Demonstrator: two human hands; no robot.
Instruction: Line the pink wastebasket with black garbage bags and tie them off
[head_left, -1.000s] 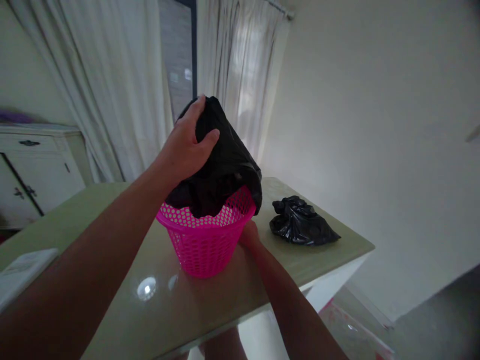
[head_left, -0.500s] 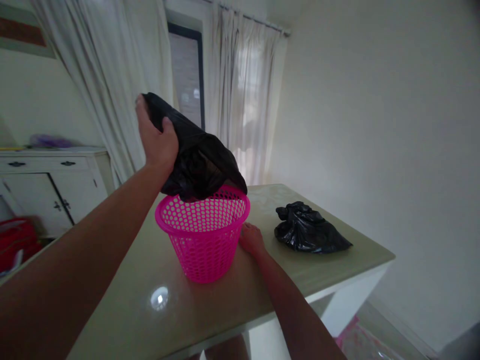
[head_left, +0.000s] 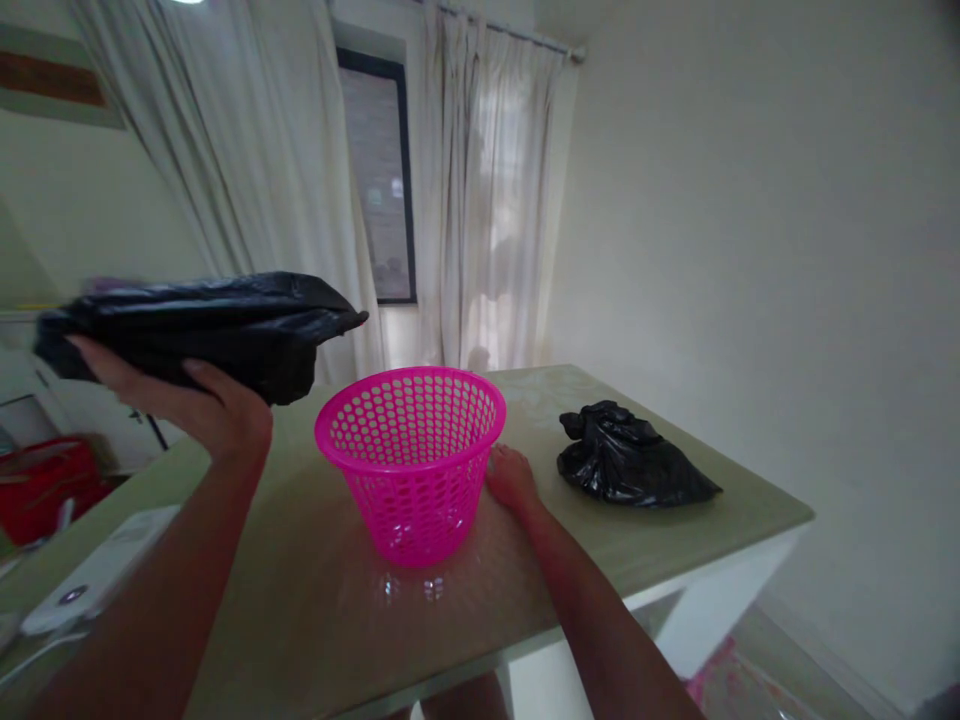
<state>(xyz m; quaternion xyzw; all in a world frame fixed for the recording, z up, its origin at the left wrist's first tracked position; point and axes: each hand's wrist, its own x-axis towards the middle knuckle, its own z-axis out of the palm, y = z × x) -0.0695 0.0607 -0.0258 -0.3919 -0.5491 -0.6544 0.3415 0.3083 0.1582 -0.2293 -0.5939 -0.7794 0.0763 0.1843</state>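
Observation:
A pink perforated plastic basket (head_left: 420,500) stands upright on the table, its mouth facing up. To its left, my left hand (head_left: 217,405) holds a black plastic bag (head_left: 225,320) in the air from below, thumb and fingers against its underside. The bag lies roughly level, with a pointed end toward the basket. My right hand (head_left: 514,478) is low against the basket's right side, its fingertips partly hidden there. On the table farther right rests a second black plastic bag (head_left: 634,460), gathered at its left end.
The pale table (head_left: 600,545) has its right corner near the wall. A white device (head_left: 97,580) with a cable lies at the table's left. Beyond the table on the left is a red bag-like item (head_left: 49,490). Curtains (head_left: 495,200) hang around the window behind.
My left hand has carried the black bag left, off the basket's rim, and turned it from sloping to nearly level. My right hand stays beside the basket.

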